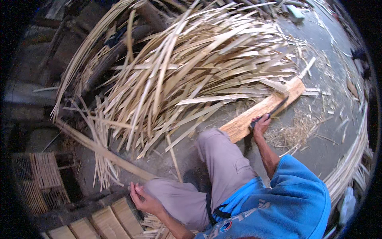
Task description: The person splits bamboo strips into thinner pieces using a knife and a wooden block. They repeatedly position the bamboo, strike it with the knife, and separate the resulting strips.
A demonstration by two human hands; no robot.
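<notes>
My right hand (261,125) is closed around the handle of a knife (279,105), whose long dark blade lies along a thick wooden board (248,120). The board slants from beside my right knee up to the right. A short pale strip (274,85) rests against its far part, close to the blade's tip. Beside my left knee, my left hand (145,202) is raised with its fingers loosely bent and apart, and I see nothing in it. A long flat wooden slat (107,154) runs from near that knee to the far left.
A large heap of split bamboo-like strips (199,59) spreads ahead of me. Fine shavings (296,129) lie right of the board. Long strips (350,159) are bundled along the right edge. At the lower left are a slatted rack (43,175) and a slatted surface (103,223).
</notes>
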